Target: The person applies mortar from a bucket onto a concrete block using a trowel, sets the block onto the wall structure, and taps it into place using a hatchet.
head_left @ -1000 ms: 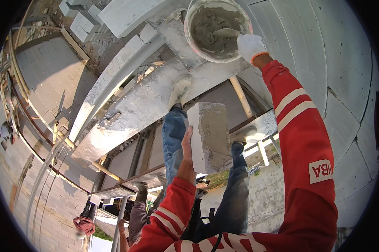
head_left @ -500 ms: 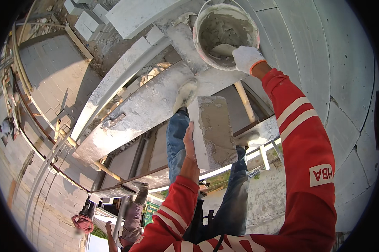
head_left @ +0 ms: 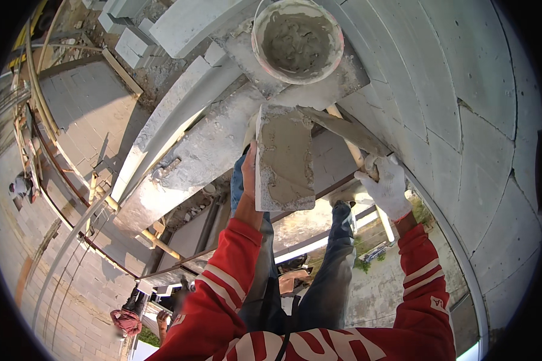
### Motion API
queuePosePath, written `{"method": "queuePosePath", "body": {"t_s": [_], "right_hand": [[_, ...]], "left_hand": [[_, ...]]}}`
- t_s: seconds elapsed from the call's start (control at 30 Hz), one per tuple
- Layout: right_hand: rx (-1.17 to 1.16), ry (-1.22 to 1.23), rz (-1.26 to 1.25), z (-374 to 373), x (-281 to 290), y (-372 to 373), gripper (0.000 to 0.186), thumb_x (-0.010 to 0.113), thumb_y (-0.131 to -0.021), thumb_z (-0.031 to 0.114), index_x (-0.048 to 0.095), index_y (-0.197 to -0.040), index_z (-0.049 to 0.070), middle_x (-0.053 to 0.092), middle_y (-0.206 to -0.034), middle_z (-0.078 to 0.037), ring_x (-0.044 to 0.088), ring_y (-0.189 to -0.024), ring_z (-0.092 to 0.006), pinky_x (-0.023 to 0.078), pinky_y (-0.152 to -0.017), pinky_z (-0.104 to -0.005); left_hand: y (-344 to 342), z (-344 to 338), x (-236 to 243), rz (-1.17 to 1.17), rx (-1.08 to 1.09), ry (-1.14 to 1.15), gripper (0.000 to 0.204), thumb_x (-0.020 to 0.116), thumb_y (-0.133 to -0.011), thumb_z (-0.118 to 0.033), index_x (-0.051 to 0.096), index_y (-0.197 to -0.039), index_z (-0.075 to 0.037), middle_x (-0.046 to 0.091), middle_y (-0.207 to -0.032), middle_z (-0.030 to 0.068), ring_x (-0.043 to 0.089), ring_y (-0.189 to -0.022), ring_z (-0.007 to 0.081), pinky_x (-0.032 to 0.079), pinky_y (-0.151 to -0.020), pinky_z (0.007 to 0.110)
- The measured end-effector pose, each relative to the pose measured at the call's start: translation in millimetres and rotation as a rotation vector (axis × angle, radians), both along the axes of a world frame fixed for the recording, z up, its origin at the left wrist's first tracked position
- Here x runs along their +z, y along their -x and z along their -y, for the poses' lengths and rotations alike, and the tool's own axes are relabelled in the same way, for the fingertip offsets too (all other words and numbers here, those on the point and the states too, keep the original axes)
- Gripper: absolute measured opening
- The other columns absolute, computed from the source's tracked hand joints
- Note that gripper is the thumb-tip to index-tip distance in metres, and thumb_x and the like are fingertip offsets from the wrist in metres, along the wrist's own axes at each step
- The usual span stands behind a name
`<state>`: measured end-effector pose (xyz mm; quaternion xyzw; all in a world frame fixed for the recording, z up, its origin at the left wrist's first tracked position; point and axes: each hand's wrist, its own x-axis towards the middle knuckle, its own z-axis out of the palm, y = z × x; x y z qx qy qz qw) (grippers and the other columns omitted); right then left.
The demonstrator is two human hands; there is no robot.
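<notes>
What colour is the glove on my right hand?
The glove is white; it shows best in the head view.

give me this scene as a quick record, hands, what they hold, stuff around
left hand: bare, gripping a pale block by its left side
right hand: gloved, holding a trowel
block face: coated with grey mortar
trowel position: tip by the block's upper right corner in the picture; contact unclear
bucket: contains more mortar, beyond the block
right side: pale wall
lower left: another person, small in view
</notes>
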<state>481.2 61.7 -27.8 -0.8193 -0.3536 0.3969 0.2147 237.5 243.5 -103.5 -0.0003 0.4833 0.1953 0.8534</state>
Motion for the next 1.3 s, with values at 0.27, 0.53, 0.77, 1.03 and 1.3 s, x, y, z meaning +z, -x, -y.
{"method": "queuePosePath", "body": {"t_s": [0.27, 0.53, 0.77, 1.03, 1.3], "right_hand": [[0.145, 0.069, 0.501, 114, -9, 30, 0.028, 0.080, -0.081, 0.019, 0.062, -0.099, 0.006, 0.064, -0.099, -0.012, 0.068, -0.075, -0.0346, 0.058, -0.062, -0.0424], [-0.239, 0.103, 0.113, 144, 15, 10, 0.034, 0.080, -0.085, 0.025, 0.066, -0.111, 0.007, 0.067, -0.078, -0.015, 0.067, -0.069, -0.0365, 0.056, -0.062, -0.0426], [-0.140, 0.037, 0.138, 146, 26, 37, 0.028, 0.074, -0.090, 0.026, 0.068, -0.113, 0.010, 0.069, -0.083, -0.014, 0.070, -0.072, -0.0359, 0.057, -0.062, -0.0426], [-0.318, 0.127, 0.175, 238, 7, 102, 0.032, 0.076, -0.087, 0.021, 0.068, -0.116, 0.010, 0.070, -0.091, -0.013, 0.069, -0.071, -0.0361, 0.057, -0.061, -0.0436], [-0.486, 0.369, 0.124, 257, 39, 99, 0.028, 0.078, -0.084, 0.019, 0.058, -0.100, 0.009, 0.065, -0.077, -0.012, 0.066, -0.068, -0.0373, 0.052, -0.059, -0.0457]], "left_hand": [[-52, 27, 18, 0.038, -0.116, -0.069, 0.052, 0.046, -0.110, -0.046, 0.056, -0.140, -0.004, 0.069, -0.122, 0.0111, 0.070, -0.102, 0.0236, 0.058, -0.089, 0.037], [-83, 49, 24, 0.039, -0.348, -0.003, 0.053, 0.050, -0.108, -0.046, 0.055, -0.141, -0.005, 0.069, -0.120, 0.0108, 0.070, -0.102, 0.0242, 0.058, -0.090, 0.039], [-114, 80, 0, 0.265, -0.277, 0.072, 0.053, 0.047, -0.109, -0.046, 0.053, -0.143, -0.006, 0.065, -0.129, 0.0135, 0.067, -0.110, 0.0287, 0.057, -0.093, 0.045], [-115, 96, -4, 0.127, -0.352, 0.017, 0.055, 0.048, -0.108, -0.047, 0.053, -0.143, -0.006, 0.066, -0.128, 0.0138, 0.067, -0.110, 0.0302, 0.056, -0.096, 0.046], [-79, 69, 32, 0.019, -0.573, -0.046, 0.067, 0.067, -0.094, -0.049, 0.053, -0.142, -0.004, 0.066, -0.127, 0.0139, 0.068, -0.107, 0.0288, 0.057, -0.093, 0.043]]}}
